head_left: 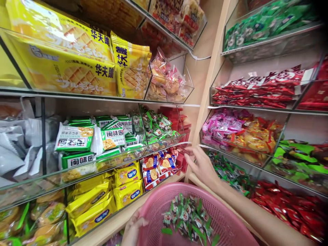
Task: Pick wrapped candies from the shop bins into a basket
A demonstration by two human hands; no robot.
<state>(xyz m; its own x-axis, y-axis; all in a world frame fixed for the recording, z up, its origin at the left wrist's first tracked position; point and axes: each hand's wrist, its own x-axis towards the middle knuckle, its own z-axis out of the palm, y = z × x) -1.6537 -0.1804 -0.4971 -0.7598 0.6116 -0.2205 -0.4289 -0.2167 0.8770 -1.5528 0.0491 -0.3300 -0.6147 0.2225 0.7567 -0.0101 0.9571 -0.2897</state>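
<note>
A pink plastic basket (pixel 151 198) with perforated walls sits low in front of me, partly cut off by the bottom edge. Inside lie many small candies in clear and green wrappers (pixel 188 218). My left hand (pixel 134 223) is closed on the basket's left rim. Above the far rim, my right hand (pixel 201 165) reaches toward the shelf corner with fingers stretched out and nothing visible in them. Its fingertips are near a stack of red packs (pixel 182 160) and beside the bin of red-and-blue biscuit packets (pixel 160 165). Whether they touch anything is unclear.
Clear-fronted shelves hold yellow waffle packs (pixel 77 71), green-and-white packets (pixel 112 136), green-wrapped candies (pixel 157 124) and yellow packets (pixel 128 181). Right of the wooden post (pixel 210 71) are pink-wrapped candies (pixel 221 123), red packets (pixel 256 89) and red-wrapped candies (pixel 284 201). Shelf edges jut out close to both arms.
</note>
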